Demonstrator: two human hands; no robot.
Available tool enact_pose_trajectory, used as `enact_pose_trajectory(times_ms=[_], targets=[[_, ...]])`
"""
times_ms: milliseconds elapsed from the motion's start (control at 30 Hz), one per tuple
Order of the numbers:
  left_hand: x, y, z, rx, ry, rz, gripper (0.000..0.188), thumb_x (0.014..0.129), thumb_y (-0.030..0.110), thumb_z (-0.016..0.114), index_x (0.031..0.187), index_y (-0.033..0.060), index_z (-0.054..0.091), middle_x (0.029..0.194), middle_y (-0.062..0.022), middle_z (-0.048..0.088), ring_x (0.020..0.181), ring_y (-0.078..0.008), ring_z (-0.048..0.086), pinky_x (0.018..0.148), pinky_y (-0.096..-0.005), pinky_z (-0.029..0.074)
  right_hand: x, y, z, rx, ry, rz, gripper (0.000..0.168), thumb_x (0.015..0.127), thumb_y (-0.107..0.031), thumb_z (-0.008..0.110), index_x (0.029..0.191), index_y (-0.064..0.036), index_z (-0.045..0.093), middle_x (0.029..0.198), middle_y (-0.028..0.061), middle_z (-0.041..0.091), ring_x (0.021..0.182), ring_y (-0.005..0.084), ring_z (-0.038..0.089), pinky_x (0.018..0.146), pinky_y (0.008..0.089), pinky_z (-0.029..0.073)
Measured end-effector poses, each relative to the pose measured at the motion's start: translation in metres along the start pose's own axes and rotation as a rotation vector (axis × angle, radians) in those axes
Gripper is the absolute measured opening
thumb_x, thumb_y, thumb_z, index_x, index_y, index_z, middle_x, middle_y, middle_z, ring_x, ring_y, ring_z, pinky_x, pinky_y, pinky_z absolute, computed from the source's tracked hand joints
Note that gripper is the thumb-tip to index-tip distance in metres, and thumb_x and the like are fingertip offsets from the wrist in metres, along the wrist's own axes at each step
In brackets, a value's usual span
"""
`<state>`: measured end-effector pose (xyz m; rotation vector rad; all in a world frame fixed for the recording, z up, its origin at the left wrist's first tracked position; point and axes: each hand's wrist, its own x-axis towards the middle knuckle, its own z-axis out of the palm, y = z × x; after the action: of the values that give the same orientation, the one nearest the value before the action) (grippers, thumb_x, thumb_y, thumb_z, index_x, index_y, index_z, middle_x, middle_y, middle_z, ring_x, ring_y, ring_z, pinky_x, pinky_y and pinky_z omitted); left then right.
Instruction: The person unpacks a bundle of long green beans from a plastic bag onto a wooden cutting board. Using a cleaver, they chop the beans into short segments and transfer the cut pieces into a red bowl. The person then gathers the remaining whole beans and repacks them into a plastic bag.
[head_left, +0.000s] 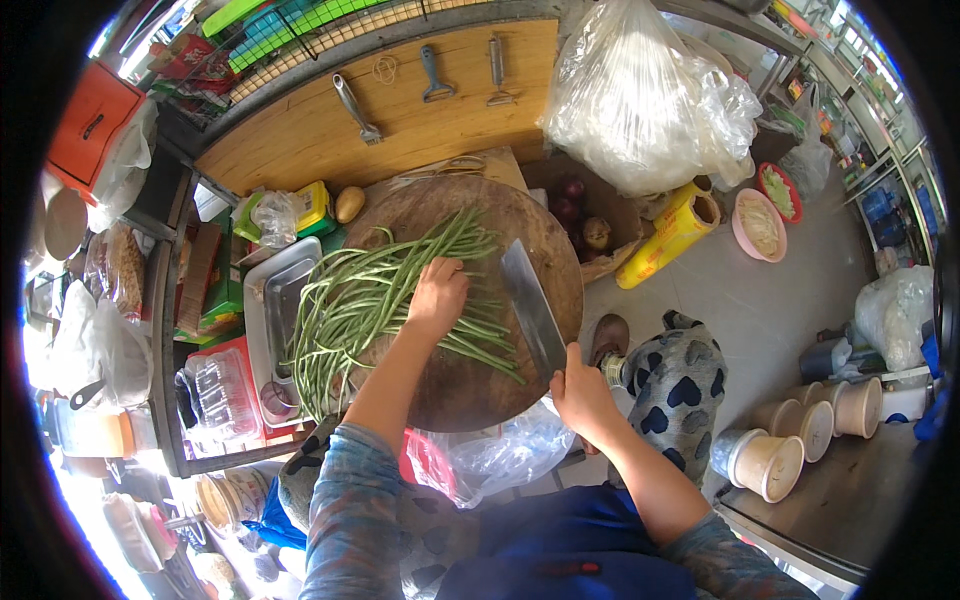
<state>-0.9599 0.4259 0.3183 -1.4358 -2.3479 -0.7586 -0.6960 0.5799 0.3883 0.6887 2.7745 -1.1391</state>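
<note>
A large bunch of green yardlong beans is spread over a round wooden chopping block, its left ends drooping past the block's edge. My left hand rests on the bunch with fingers curled over some of the beans. In my right hand is the handle of a cleaver. Its broad steel blade lies over the right part of the block, just right of the bean ends and apart from them.
Left of the block stands a metal tray. A potato and scissors are behind it. To the right are a box of onions, a yellow film roll and a pink basin. Plastic bags hang below the block.
</note>
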Motion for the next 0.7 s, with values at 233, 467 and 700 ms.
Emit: enact_pose_trajectory(times_ms=[233,467,700], targets=[[0.001,-0.003,0.010,0.033,-0.052,-0.080,0.010,0.075,-0.002,0.073,0.082,0.0033,0.069,0.094,-0.0086,0.068,0.098,-0.0299,0.062,0.090,-0.0431,0.051,-0.003,-0.011,-0.005,-0.056,-0.114,0.064,0.033,0.098,-0.015,0.054,0.121,0.000,0.037,0.077,0.0315,0.067,0.076,0.0537,0.066,0.072,0.0636,0.051],[0.004,0.006,0.021,0.030,0.001,-0.108,0.013,0.072,-0.005,0.072,0.080,0.0043,0.067,0.090,-0.0093,0.066,0.094,-0.0322,0.060,0.086,-0.0449,0.049,-0.001,-0.005,-0.002,-0.053,-0.110,0.061,0.033,0.098,-0.016,0.054,0.121,0.000,0.036,0.077,0.0313,0.067,0.075,0.0536,0.066,0.072,0.0636,0.051],[0.002,0.013,0.030,-0.062,0.081,-0.129,0.015,0.071,-0.005,0.073,0.081,0.0046,0.066,0.089,-0.0092,0.066,0.092,-0.0326,0.060,0.085,-0.0442,0.049,-0.004,-0.009,-0.001,-0.053,-0.076,0.036,0.034,0.098,-0.016,0.055,0.121,0.000,0.037,0.077,0.0309,0.067,0.076,0.0536,0.066,0.072,0.0634,0.052]])
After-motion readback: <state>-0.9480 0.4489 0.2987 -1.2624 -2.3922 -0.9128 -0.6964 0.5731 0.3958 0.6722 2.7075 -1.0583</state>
